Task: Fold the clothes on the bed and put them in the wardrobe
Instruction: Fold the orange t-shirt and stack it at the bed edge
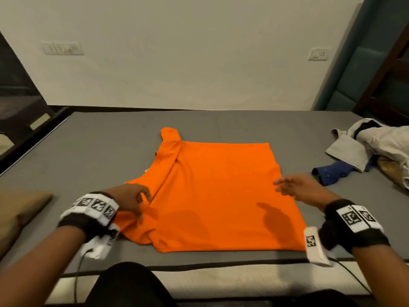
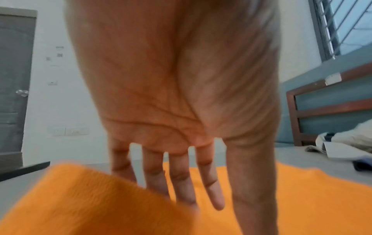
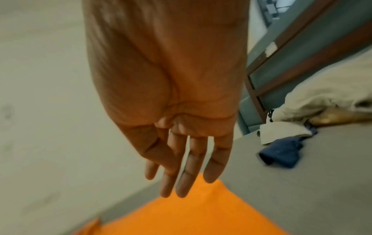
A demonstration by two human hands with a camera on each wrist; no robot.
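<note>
An orange shirt (image 1: 217, 196) lies flat on the grey bed (image 1: 99, 147), with its left side and a sleeve folded inward. My left hand (image 1: 137, 202) is at the shirt's near left edge. In the left wrist view its fingers (image 2: 181, 182) are straight and spread, with the tips down against a raised fold of the orange cloth (image 2: 100, 206). My right hand (image 1: 287, 187) hovers over the shirt's right edge. Its fingers (image 3: 181, 174) are straight and hold nothing above the orange cloth (image 3: 191, 214).
A heap of pale clothes (image 1: 376, 147) and a dark blue garment (image 1: 329, 173) lie on the bed at the right. A tan pillow (image 1: 20, 209) sits at the near left. Dark furniture (image 1: 17, 96) stands at the left, and a wooden headboard (image 1: 387, 74) at the far right.
</note>
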